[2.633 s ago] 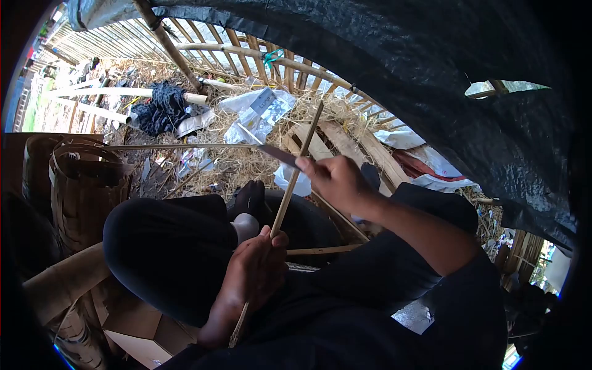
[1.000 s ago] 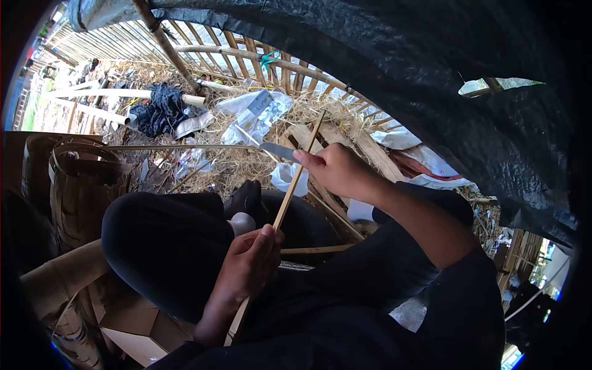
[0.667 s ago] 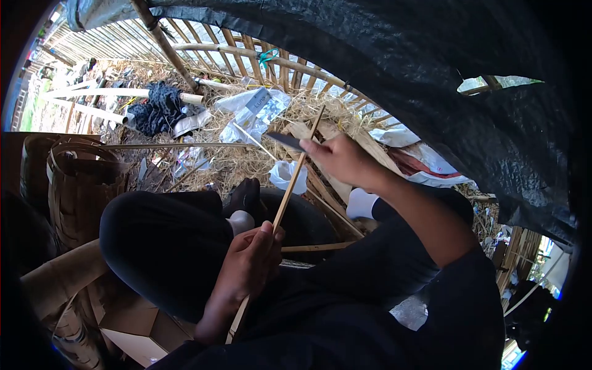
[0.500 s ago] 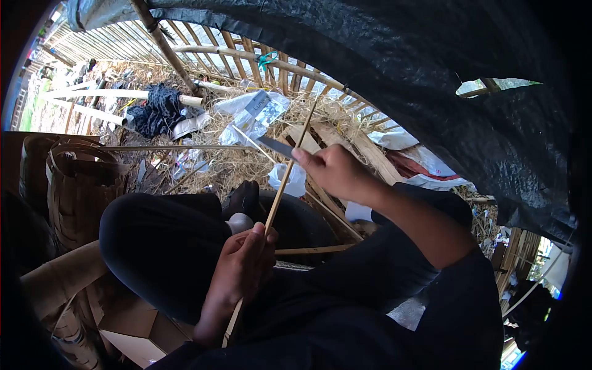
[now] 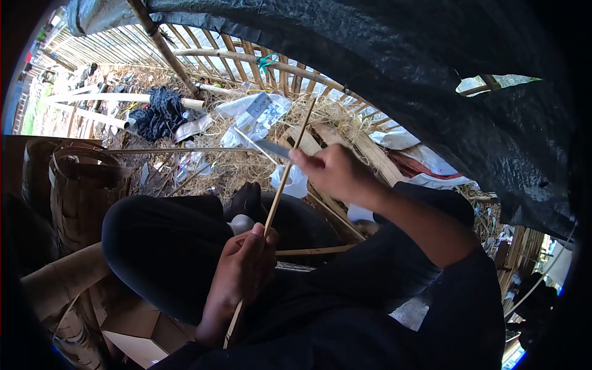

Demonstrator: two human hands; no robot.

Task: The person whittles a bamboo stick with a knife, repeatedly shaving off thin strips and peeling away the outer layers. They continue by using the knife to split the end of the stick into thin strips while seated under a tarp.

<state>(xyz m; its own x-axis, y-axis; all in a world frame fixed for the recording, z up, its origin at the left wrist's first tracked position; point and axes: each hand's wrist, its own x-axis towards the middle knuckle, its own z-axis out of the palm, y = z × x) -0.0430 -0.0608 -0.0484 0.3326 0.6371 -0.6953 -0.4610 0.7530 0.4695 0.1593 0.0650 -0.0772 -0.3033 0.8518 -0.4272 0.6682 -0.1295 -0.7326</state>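
Note:
A long thin bamboo strip runs slantwise from near my lap up toward the fence. My left hand is closed round its lower part, thumb on top. Higher up, my right hand is closed on a knife, with the thumb near the strip. The knife's grey blade points left and crosses the strip; whether its edge touches is unclear. The handle is hidden in my fingers.
Woven bamboo baskets stand at the left above a cardboard box. Wood pieces, straw and plastic bags lie ahead, before a bamboo fence. A dark tarp hangs at upper right.
My right hand and the knife have shifted very slightly left along with the strip's upper end. My left hand keeps its hold.

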